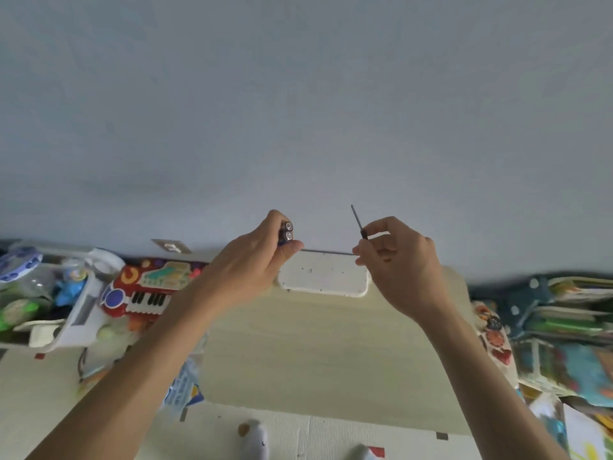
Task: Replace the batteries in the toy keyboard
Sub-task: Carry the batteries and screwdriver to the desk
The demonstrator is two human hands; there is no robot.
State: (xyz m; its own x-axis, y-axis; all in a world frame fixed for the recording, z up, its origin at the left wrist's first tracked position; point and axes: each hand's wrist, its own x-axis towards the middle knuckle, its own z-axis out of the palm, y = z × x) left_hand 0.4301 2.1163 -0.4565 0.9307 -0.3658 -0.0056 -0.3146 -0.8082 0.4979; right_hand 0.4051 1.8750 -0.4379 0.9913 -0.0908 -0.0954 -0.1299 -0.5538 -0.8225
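The left hand (262,257) is closed around two batteries (287,231), and the right hand (394,257) pinches a small screwdriver (358,222), tip up. A white toy keyboard (323,273) lies underside up at the far edge of the tabletop (315,353), below the raised hands.

- Soft, even daylight fills the scene; the source itself is out of view.
- The wall (298,94) reads as flat grey-blue, dimmer toward the upper corners.
- Shadows are faint: only a soft one under the forearms on the pale table (315,353).
- No glare, apart from small glints on the battery ends (288,231).
- Wide-angle bending curves the floor line and stretches the frame edges.
- Toys at the left and books at the right are smeared and blurred; the centre is sharper.
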